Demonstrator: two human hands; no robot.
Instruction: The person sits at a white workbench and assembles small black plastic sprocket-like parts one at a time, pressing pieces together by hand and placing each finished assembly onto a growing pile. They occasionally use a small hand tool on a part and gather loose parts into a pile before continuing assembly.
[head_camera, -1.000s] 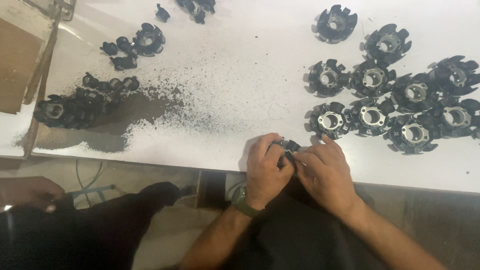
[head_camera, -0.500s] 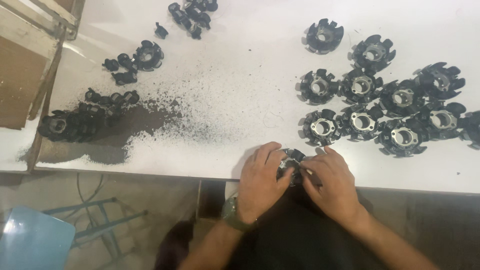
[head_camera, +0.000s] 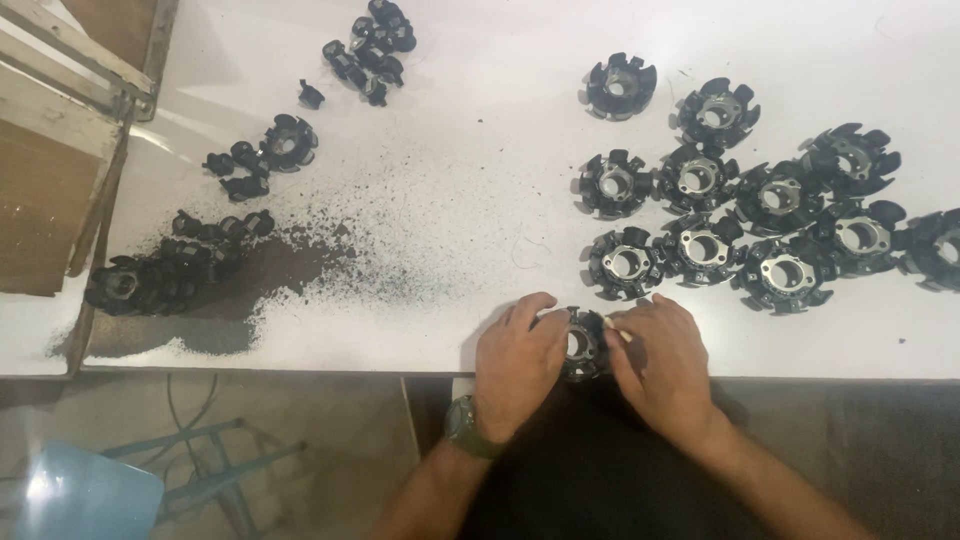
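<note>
right now both hands, the left hand and right hand, close their grip around one black toothed ring part at the near edge of the white desk. similar ring parts lie clustered well beyond it, and dark powder spreads to the left.

I see no labels, signs or screens anywhere. The only thing that might pass for packaging is a flat brown cardboard sheet at the left edge of the frame, lying under a pale wooden frame in the upper left corner. It is plain, unprinted, and I cannot tell whether it is part of a box.
</note>
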